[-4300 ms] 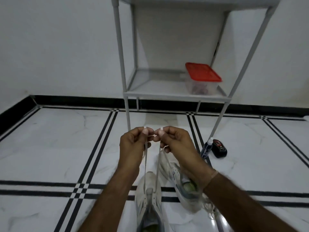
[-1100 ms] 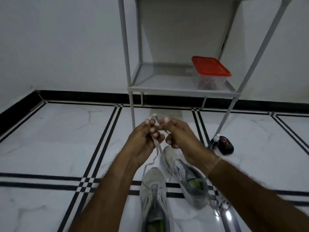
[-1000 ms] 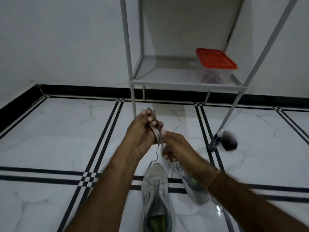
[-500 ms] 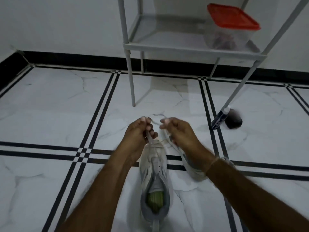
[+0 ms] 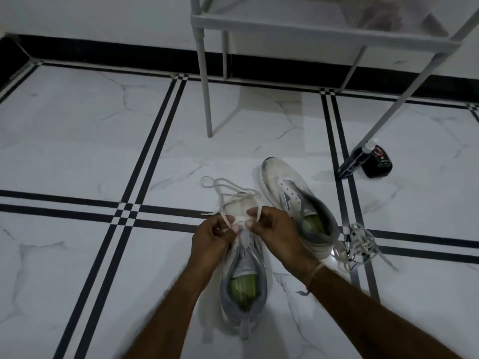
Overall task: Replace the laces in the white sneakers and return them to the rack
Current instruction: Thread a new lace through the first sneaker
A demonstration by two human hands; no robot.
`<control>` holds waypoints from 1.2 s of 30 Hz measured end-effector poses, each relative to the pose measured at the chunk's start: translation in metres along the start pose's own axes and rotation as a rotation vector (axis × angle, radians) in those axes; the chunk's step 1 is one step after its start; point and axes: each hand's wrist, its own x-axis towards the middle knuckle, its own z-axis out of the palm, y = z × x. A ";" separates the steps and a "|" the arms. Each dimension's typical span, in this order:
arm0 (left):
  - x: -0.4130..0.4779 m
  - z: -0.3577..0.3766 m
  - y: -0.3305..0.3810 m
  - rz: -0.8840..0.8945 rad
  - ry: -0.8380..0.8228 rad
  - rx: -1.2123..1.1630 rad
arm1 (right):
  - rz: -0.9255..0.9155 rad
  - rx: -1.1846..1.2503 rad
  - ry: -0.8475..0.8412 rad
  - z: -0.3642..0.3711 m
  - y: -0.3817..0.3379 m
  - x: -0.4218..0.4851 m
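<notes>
**A:** Any writing you can read?

**B:** Hardly. Far left of the fingers is only glossy, marble-veined floor (image 5: 77, 151) with paired black stripes. The left hand (image 5: 212, 237) has its fingers curled, pinching a flat white lace (image 5: 225, 186). The lace runs in soft loops just beyond the fingertips, over the toe.

**A:** And the shoe itself?

**B:** The near sneaker (image 5: 243, 275) lies under and between both hands, toe pointing away. It has a white upper, a grey padded collar and a ribbed green insole. Its tongue carries a small tag (image 5: 243, 267), but the print is too small to read. The right hand (image 5: 274, 231) pinches the same lace between thumb and forefinger, and a thin thread band circles its wrist.

**A:** How many shoes are there?

**B:** Two. The second sneaker (image 5: 293, 198) lies just right of the right hand's fingers, angled, with a teal side logo I cannot make out. Further right sits one tangled heap of loose lace (image 5: 357, 244). Beyond it are one dark bottle (image 5: 353, 161) with a pale cap and one black tin (image 5: 378, 165). The tin's red-and-white mark is illegible.

**A:** And the rack?

**B:** The grey tubular rack (image 5: 204, 86) stands well beyond the fingertips.
</notes>
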 end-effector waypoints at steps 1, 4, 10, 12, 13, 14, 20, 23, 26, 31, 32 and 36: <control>-0.001 0.001 -0.008 0.025 0.054 0.055 | -0.008 -0.058 0.037 0.002 0.008 -0.002; -0.001 0.004 -0.013 0.091 0.128 0.134 | -0.047 -0.055 0.125 0.004 0.016 -0.006; -0.002 0.006 -0.014 0.091 0.202 0.116 | 0.023 0.185 0.139 0.002 0.008 -0.013; 0.000 0.008 -0.017 0.078 0.207 0.118 | 0.082 0.274 0.112 -0.001 0.008 -0.017; 0.000 0.009 -0.018 0.076 0.211 0.120 | 0.111 0.301 0.081 -0.004 0.007 -0.018; 0.000 0.008 -0.018 0.077 0.217 0.119 | 0.140 0.327 0.042 -0.006 0.007 -0.019; 0.003 0.006 -0.018 0.067 0.200 0.109 | 0.123 0.388 0.007 -0.021 -0.014 -0.014; 0.008 0.001 -0.018 0.028 0.173 0.116 | 0.109 0.434 0.038 -0.026 -0.029 -0.009; 0.010 -0.003 -0.016 0.089 0.307 0.172 | 0.117 0.455 -0.009 -0.029 -0.040 -0.008; -0.019 0.034 0.030 0.401 0.074 0.231 | 0.140 0.550 -0.095 -0.030 -0.058 -0.007; -0.022 0.043 0.037 0.380 -0.053 0.157 | 0.149 0.561 -0.098 -0.029 -0.064 -0.005; -0.003 0.031 0.019 0.423 -0.052 0.272 | 0.139 0.653 0.021 -0.047 -0.085 0.009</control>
